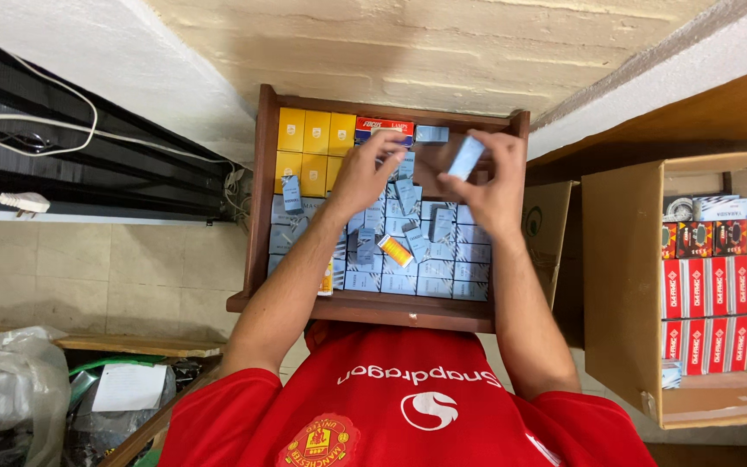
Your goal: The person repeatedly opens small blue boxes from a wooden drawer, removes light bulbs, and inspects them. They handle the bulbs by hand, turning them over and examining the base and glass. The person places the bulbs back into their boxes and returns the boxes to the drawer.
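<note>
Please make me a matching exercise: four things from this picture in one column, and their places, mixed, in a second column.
Things:
1. yellow boxes
2. orange packet
3. light blue box
4. red boxes

Places:
A. in the cardboard carton
B. held in the right hand
C. far left corner of the wooden drawer
D. lying on top of the grey-blue boxes

Pairs: 1-C, 2-D, 3-B, 4-A

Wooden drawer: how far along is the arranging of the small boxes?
Done: yellow boxes and the near rows of pale blue boxes stand neatly. In hand: the right hand holds one pale blue box; the left hand is at the loose boxes. Left: that jumbled middle pile.
</note>
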